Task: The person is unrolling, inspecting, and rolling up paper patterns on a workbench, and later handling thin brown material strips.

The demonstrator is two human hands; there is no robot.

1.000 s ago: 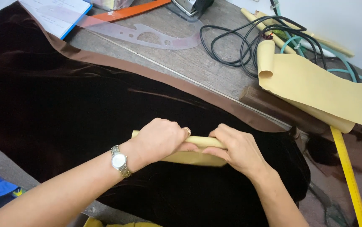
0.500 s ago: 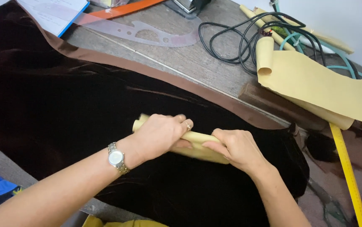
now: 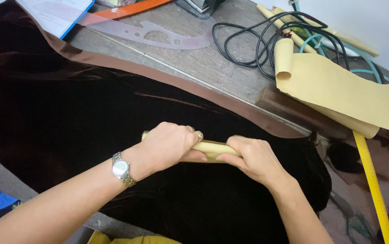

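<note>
A rolled tan paper (image 3: pixel 211 148) lies across a wide dark brown velvet cloth (image 3: pixel 68 113) on the table. My left hand (image 3: pixel 169 144), with a silver watch on its wrist, is closed over the roll's left part. My right hand (image 3: pixel 253 158) grips the right part of the same roll. Only the short middle stretch and the left tip of the roll show between and beside my fingers.
A sheet of tan pattern paper (image 3: pixel 339 90) with a curled end lies at the right. Behind it sit coiled black cables (image 3: pixel 257 40). A clear curve ruler (image 3: pixel 149 34) and an orange ruler (image 3: pixel 127 9) lie at the back. A yellow measuring stick (image 3: pixel 372 185) runs down the right.
Both hands have shifted a little along the roll and turned it; the roll looks tighter and shorter than a second ago. The camera view has drifted slightly.
</note>
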